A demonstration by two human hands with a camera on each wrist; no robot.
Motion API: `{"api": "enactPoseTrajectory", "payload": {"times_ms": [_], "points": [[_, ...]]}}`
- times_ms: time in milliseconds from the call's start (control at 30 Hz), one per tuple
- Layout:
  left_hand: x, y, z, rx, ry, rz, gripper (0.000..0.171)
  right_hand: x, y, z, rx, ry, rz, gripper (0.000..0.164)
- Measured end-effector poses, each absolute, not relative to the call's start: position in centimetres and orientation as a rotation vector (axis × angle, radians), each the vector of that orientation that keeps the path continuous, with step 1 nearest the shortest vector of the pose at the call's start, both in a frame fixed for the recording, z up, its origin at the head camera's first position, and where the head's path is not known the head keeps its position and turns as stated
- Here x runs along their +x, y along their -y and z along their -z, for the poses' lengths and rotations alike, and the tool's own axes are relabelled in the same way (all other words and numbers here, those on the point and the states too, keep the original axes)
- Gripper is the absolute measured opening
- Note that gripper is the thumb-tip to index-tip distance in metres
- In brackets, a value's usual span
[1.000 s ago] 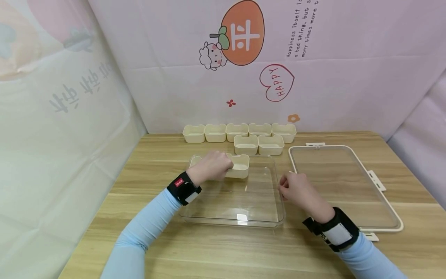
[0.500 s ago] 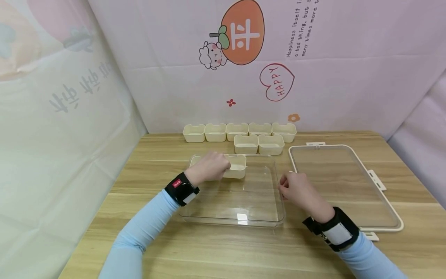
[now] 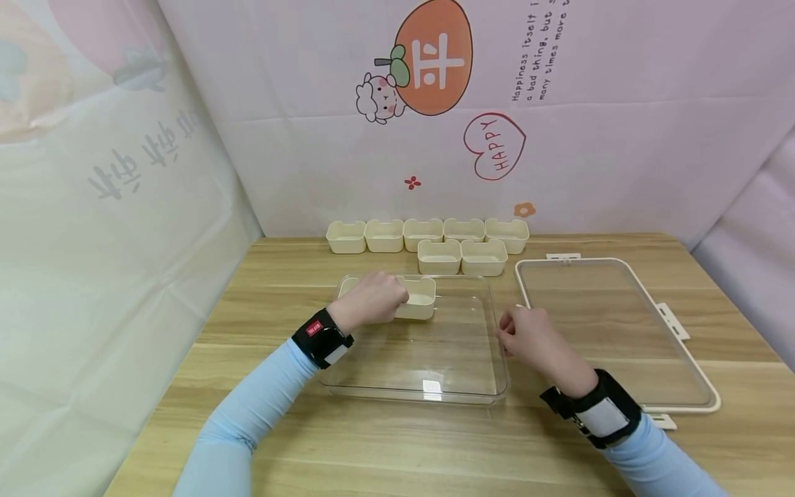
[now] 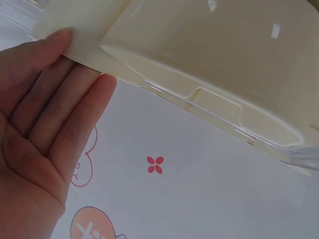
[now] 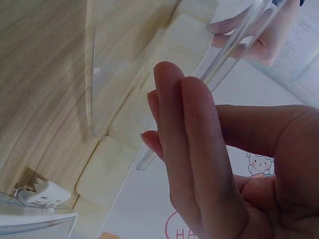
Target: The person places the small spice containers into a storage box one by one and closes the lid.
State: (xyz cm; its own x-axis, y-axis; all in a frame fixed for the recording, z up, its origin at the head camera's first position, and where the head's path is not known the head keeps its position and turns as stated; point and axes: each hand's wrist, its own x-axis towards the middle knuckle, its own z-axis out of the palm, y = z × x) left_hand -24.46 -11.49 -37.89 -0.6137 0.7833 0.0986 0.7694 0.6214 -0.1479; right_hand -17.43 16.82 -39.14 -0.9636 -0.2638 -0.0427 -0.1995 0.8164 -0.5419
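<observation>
A clear plastic box (image 3: pixel 397 394) stands on the wooden table in the head view. My left hand (image 3: pixel 375 298) pinches the wall of a small cream bin (image 3: pixel 419 305) at the box's back; the left wrist view shows thumb and fingertips on that bin (image 4: pixel 94 32). Left of it, mostly behind the hand, another cream bin (image 3: pixel 346 285) sits in the box's back left corner. My right hand (image 3: pixel 528 336) holds the box's right wall between curled fingers and thumb. In the right wrist view the clear wall (image 5: pixel 234 45) passes behind those fingers.
Several cream bins (image 3: pixel 384 237) stand in a row along the back cloth, with two more bins (image 3: pixel 439 257) in front of them. A clear lid with a white rim (image 3: pixel 688 352) and white clips (image 3: pixel 671 321) lies on the right.
My left hand has slid the cream bin a little to the left along the box's back. The right hand and the box have stayed in place.
</observation>
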Motion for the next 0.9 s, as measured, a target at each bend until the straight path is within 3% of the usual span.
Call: {"api": "enactPoseTrajectory", "payload": {"times_ms": [900], "points": [[-23.9, 10.4, 37.8, -1.245, 2.688, -0.258, 0.027, -17.5, -16.8, 39.2, -0.357, -2.886, 0.835, 0.007]]}}
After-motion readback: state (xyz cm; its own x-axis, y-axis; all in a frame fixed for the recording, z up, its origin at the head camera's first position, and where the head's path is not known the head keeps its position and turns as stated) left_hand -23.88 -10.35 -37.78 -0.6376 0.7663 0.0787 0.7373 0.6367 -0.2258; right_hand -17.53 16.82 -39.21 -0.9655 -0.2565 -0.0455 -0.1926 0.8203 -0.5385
